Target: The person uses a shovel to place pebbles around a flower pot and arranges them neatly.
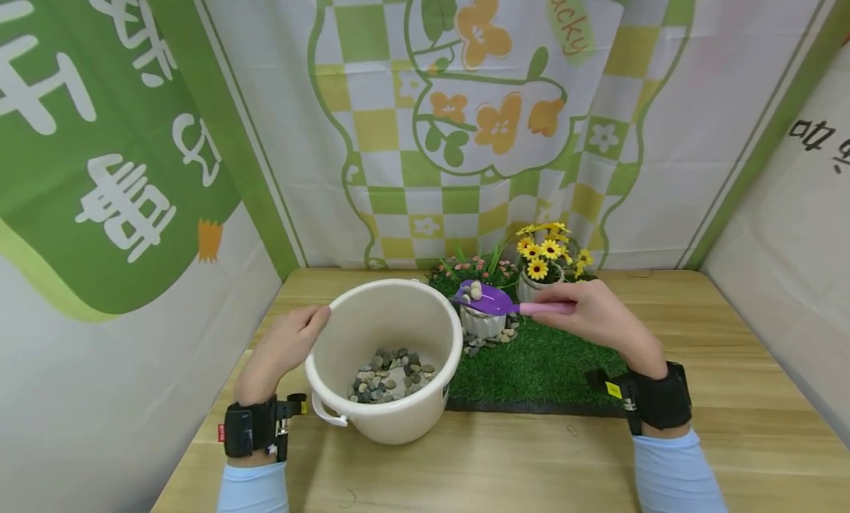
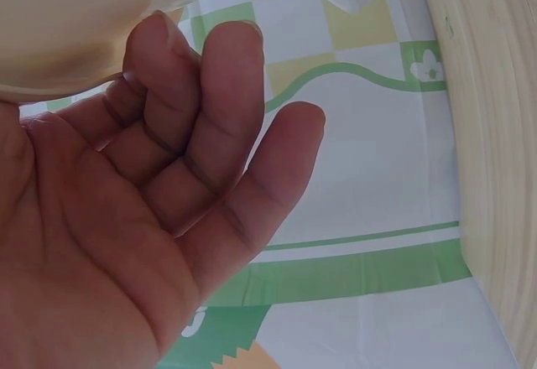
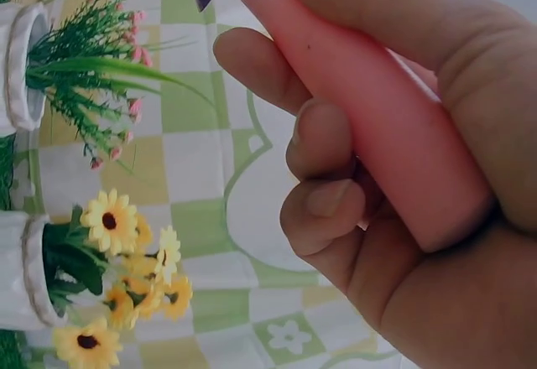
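A cream bucket point(image 1: 405, 417) stands on the wooden table with grey and white pebbles point(image 1: 388, 376) in its bottom. My left hand point(image 1: 311, 327) holds its left rim, thumb on top and bent fingers point(image 2: 226, 92) against the outer wall point(image 2: 67, 25). My right hand point(image 1: 559, 308) grips the pink handle point(image 3: 377, 126) of a purple scoop point(image 1: 490, 300). The scoop carries a few pebbles point(image 1: 473, 291) and hovers over a small white pot point(image 1: 482, 324) just right of the bucket.
A green turf mat point(image 1: 538, 373) lies right of the bucket, with loose pebbles by the small pot. A pot of sunflowers point(image 1: 541, 266) and pink-flowered greenery point(image 3: 92, 92) stand at its back. Printed cloth walls close in the table on three sides.
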### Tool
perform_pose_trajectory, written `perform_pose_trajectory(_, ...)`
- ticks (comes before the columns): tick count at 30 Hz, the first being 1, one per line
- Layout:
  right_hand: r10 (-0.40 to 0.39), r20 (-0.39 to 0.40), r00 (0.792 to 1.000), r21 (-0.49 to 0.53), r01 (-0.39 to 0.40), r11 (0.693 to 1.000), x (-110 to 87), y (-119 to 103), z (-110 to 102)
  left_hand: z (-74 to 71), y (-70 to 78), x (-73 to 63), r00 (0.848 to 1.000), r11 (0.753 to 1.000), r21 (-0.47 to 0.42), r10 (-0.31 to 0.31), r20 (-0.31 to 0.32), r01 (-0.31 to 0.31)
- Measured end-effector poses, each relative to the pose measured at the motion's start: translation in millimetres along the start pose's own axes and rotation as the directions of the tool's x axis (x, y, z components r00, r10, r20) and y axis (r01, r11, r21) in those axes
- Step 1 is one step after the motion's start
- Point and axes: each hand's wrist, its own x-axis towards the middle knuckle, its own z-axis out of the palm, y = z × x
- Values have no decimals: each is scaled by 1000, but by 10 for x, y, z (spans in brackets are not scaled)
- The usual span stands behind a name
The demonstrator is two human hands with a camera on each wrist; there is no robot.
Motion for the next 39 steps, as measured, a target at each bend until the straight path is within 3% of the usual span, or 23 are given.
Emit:
perform_pose_trajectory(8,-29,-2,1000,-26,29,999,-93,95,-66,6,14,-4,1000,1000,18,-6,-2,6)
perform_pose_trajectory(15,82,68,994,-9,-81,997,-134,147,-123,2,7,10,1000,1000,11,-5,0,5)
perform_pose_trajectory(19,100,101,990,3,-100,995,-149,162,-133,9,1,18,1000,1000,20,6,0,-6)
perform_pose_trajectory(34,102,61,993,-20,-101,995,-229,285,-235,10,5,-18,1000,1000,10,-8,-7,8)
perform_pose_trajectory(39,157,64,985,-18,-156,988,-258,319,-270,12,27,-14,1000,1000,6,5,-9,-5)
